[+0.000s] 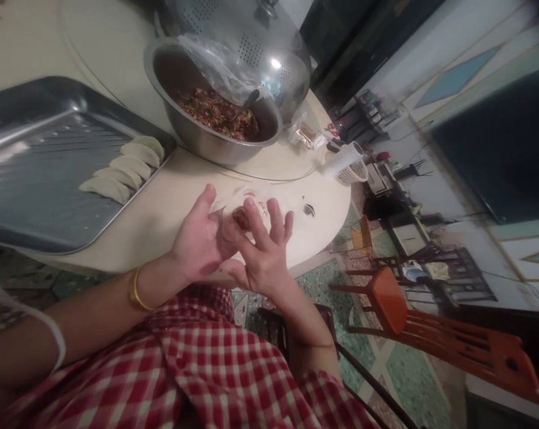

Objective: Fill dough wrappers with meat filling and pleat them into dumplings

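Head view: filled wrapper (238, 215) cradled above the table (155, 223)

The filled wrapper is held on the cupped fingers of the left hand (200, 238), thumb raised. The right hand (264, 256) is spread over it; whether contact is made cannot be told. The dough is judged light, limp and easily torn, best gripped by its edge, clear of the moist filling (241, 220).

In dim, hazy light my right hand (266, 262) looks soft-edged, glare whitens the metal dome (273, 50), and the chair (392, 304) appears stretched.
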A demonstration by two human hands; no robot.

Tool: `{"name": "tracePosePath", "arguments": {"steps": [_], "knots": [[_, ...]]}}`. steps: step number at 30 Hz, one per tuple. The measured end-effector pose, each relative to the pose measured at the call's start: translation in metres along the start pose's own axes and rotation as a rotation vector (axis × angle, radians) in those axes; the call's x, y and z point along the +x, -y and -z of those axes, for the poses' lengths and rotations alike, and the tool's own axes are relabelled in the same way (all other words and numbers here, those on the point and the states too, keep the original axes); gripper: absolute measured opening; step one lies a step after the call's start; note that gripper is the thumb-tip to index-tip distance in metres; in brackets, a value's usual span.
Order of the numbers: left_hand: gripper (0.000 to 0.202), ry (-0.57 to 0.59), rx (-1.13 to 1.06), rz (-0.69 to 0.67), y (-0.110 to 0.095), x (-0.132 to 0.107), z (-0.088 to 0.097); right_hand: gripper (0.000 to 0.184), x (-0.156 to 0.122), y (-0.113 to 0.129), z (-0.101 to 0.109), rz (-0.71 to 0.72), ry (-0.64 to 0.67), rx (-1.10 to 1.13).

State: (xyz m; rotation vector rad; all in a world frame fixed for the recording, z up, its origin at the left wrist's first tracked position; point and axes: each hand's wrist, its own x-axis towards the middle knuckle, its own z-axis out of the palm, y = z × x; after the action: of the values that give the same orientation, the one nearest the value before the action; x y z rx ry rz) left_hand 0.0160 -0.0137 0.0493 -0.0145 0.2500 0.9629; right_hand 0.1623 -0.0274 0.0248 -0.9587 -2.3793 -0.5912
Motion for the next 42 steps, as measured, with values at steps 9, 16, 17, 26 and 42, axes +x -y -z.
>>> {"name": "tracePosePath", "arguments": {"steps": [9, 16, 17, 26, 42], "knots": [[0.071, -0.034, 0.066, -0.101, -0.004, 0.004, 0.003, 0.055, -0.042, -0.023, -0.003, -0.026, -0.120, 0.149], [0.071, -0.041, 0.080, -0.047, -0.003, 0.010, 0.007, 0.060, -0.082, -0.127, -0.003, -0.721, 0.078, 0.015], [0.070, -0.028, 0.070, -0.044, -0.002, 0.011, 0.008, 0.062, -0.084, -0.138, -0.004, -0.763, 0.140, 0.031], [0.067, -0.012, 0.095, -0.059, 0.002, 0.019, 0.007, 0.051, -0.071, -0.161, -0.029, -0.771, 0.438, 0.053], [0.067, 0.073, 0.089, 0.002, 0.003, 0.013, 0.007, 0.057, -0.045, -0.024, -0.008, -0.210, 0.058, 0.180]]}}
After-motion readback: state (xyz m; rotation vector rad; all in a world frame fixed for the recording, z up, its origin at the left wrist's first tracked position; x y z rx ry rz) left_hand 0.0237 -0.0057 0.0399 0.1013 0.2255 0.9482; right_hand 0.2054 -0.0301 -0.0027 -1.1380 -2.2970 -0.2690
